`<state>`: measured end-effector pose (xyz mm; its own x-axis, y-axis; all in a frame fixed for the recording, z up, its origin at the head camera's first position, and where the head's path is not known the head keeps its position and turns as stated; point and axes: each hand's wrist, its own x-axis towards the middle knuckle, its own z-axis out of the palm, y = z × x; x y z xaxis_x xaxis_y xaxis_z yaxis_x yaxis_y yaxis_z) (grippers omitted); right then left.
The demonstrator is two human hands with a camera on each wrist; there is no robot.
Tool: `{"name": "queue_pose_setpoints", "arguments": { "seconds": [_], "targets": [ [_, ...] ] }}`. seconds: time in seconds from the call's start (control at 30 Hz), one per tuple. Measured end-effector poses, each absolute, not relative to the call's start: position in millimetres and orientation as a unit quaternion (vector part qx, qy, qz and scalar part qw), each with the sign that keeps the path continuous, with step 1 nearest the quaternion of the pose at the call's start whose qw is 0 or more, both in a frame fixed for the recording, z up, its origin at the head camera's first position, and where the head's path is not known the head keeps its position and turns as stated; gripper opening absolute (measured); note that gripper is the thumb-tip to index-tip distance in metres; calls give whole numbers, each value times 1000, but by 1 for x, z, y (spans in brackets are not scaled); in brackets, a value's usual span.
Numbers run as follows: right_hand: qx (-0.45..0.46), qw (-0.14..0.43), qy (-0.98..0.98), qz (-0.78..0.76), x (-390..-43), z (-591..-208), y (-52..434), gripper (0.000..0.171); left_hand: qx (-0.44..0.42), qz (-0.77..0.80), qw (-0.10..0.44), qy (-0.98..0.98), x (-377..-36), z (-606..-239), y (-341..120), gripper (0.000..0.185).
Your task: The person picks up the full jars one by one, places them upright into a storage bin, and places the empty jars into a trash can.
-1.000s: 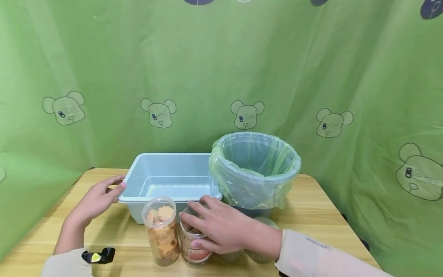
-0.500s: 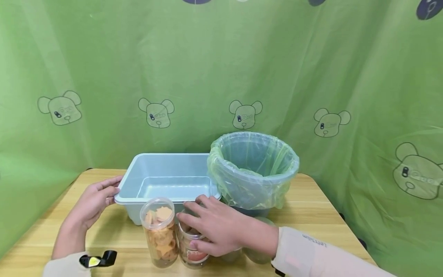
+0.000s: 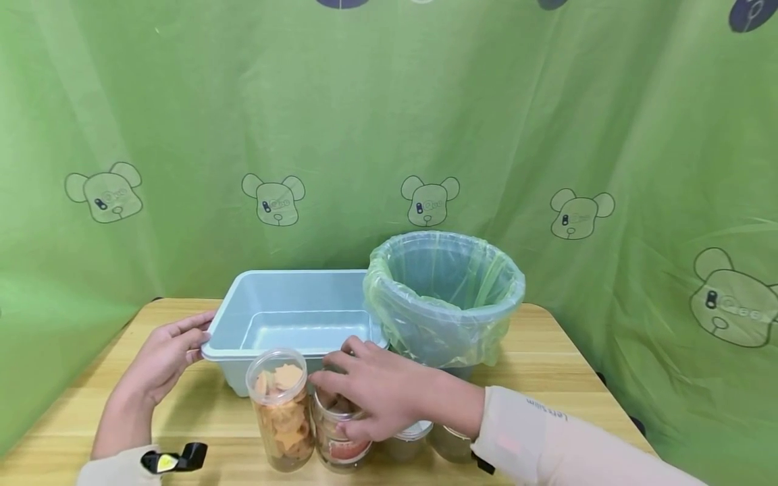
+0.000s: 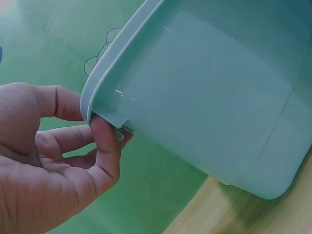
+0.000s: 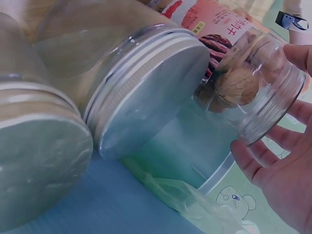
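Note:
My left hand grips the left rim of the light blue plastic basin. In the left wrist view, its fingers curl under the rim corner of that basin. My right hand reaches over a clear jar of walnuts and holds it round the mouth, thumb on the near side. Whole walnuts and a red and pink label show through its wall in the right wrist view. Left of it stands a tall clear jar with orange star-shaped pieces, uncovered at the top.
Two more jars with silvery tops, one jar and another jar, stand under the right forearm. A round bin lined with a green bag is right of the basin. Behind the wooden table hangs a green curtain.
The left thumb has slipped from on top of the basin's rim to lower beside it. The right wrist and forearm have lifted slightly, uncovering more of the jars beneath; its fingers stay at the walnut jar.

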<state>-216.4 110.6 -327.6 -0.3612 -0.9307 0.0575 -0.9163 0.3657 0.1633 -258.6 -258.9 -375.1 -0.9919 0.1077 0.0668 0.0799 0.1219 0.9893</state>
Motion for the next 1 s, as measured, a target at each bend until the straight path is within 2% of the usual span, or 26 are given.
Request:
{"name": "queue_pose_setpoints", "arguments": {
  "seconds": [0.2, 0.6, 0.77, 1.0],
  "targets": [
    [558, 74, -826, -37, -218, -327, 109, 63, 57, 654, 13, 754, -259, -375, -258, 56],
    [540, 28, -841, -25, -217, -319, 108, 68, 56, 650, 14, 758, -259, -374, -256, 55],
    [542, 42, -839, -26, -211, -311, 108, 74, 56, 651, 14, 757, -260, -374, -255, 55],
    [533, 49, -845, -4, -205, -290, 110, 70, 55, 650, 16, 758, -259, -375, -256, 55]
  ]
}}
